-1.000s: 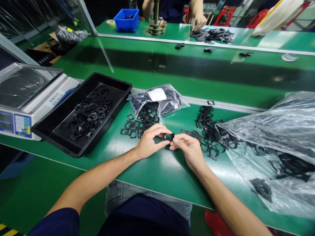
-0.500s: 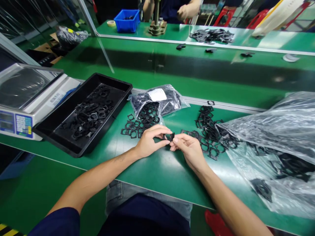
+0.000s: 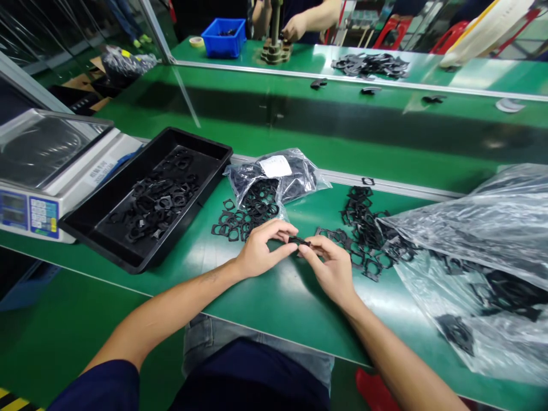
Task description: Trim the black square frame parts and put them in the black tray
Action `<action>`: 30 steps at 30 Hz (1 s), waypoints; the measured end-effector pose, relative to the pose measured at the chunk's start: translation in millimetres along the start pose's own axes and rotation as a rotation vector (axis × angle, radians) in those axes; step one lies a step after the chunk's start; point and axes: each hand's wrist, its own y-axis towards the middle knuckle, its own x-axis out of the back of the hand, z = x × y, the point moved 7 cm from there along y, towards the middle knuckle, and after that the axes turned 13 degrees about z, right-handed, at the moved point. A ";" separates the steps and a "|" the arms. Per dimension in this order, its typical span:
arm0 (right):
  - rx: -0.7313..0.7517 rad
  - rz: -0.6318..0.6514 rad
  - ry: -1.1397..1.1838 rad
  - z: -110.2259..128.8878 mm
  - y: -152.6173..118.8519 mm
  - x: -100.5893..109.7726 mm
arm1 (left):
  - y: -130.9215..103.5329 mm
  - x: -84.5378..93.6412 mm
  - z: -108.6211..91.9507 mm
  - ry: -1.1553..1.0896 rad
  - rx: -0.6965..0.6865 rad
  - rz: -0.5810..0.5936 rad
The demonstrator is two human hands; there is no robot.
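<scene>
Between my two hands is a small black plastic part (image 3: 299, 241), turned nearly edge-on. My left hand (image 3: 266, 246) pinches its left end between thumb and fingers. With thumb and fingertips, my right hand (image 3: 330, 264) grips the other end; whether one piece or two are there I cannot tell. Behind my left hand lie loose black ring-shaped parts (image 3: 233, 220), spilling from a clear plastic bag (image 3: 295, 181) with a white label. More black frame-like parts (image 3: 370, 265) are heaped beyond my right hand, by the mouth of a large clear bag (image 3: 462, 217).
A black tray (image 3: 188, 225) holding many black parts stands at left, against a weighing scale (image 3: 47, 188). One ring part (image 3: 367, 181) rests on the metal rail. Across the table, a co-worker's hand (image 3: 295, 26) is at a metal stand (image 3: 275, 51), beside a blue bin (image 3: 223, 40).
The black part between my hands has tilted from showing its opening to nearly edge-on. My right hand's fingers have shifted around its end. The co-worker's hand has moved left to the stand.
</scene>
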 end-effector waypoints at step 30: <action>-0.304 -0.005 0.482 -21.7 3.4 0.9 | -0.1 -0.4 -1.3 0.097 -0.024 0.007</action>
